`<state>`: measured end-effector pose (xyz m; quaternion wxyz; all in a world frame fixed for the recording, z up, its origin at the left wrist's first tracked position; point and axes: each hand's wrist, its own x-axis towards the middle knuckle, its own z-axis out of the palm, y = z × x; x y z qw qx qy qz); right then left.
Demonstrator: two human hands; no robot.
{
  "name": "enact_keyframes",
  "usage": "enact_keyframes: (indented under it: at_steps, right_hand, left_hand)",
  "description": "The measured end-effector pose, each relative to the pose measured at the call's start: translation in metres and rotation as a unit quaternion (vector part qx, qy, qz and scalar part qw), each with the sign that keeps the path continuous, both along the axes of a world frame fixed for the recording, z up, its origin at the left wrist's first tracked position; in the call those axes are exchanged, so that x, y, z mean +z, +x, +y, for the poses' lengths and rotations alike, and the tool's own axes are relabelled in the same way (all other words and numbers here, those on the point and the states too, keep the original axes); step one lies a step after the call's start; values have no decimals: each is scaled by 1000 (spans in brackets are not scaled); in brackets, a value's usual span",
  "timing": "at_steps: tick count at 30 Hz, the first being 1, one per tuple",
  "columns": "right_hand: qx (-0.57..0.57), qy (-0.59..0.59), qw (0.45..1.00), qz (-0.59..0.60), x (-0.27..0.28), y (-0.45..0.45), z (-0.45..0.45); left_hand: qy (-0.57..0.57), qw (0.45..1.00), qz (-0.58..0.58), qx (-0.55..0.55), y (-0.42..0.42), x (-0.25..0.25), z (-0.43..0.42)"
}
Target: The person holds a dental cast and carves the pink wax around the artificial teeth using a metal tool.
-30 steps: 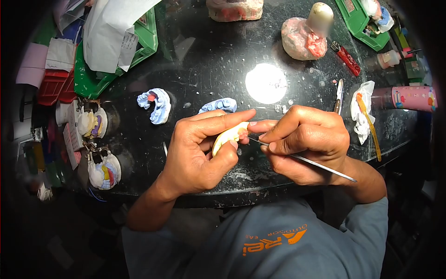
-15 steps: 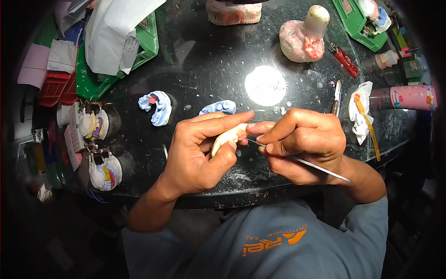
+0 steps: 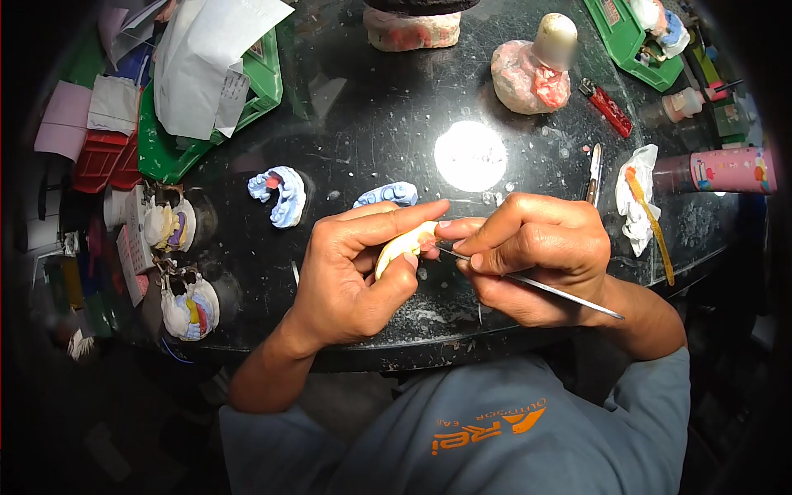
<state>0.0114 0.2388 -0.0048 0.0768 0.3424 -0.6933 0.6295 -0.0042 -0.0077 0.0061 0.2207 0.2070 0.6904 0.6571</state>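
Note:
My left hand [image 3: 342,268] is closed around a pale yellow dental cast [image 3: 400,249], with its thumb along the near side and index finger over the far side. A pinkish patch [image 3: 426,240] shows at the cast's right end. In my right hand [image 3: 549,256] is a thin metal dental carver [image 3: 565,299], held like a pen. Its tip is at the pink patch, but whether it touches cannot be made out. Beyond my left fingers lies a blue dental cast [image 3: 388,195], partly hidden. Another blue, horseshoe-shaped cast [image 3: 289,198] sits to the left.
Two mounted dental models [image 3: 169,224] stand at the left edge. A knife [image 3: 595,175], white tissue [image 3: 635,216] with an amber stick [image 3: 650,216], and red lighter-like object [image 3: 609,110] lie right. Farther back are a wax-smeared pot with white cap [image 3: 557,43] and green trays [image 3: 261,97].
The view has shifted slightly. Both hands keep nearly the same pose, and the carver tip stays by the pink end of the cast.

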Motion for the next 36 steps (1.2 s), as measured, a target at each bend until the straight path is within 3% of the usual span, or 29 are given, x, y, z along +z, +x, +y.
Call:
enact_keyframes:
  at_steps: [6, 12, 15, 36]
  right_hand:
    - [-17, -17, 1000, -20, 2, 2, -4]
    - [-31, -45, 998, -32, 1, -1, -4]
    - [-24, -32, 999, -23, 2, -3, -3]
    - [-37, -16, 999, -30, 2, -1, -5]
  left_hand:
    - [-4, 1000, 5, -4, 0, 2, 0]
    - [44, 987, -154, -22, -2, 5, -4]
    - [26, 985, -173, -2, -2, 9, 1]
    - [35, 986, -160, -5, 0, 5, -2]
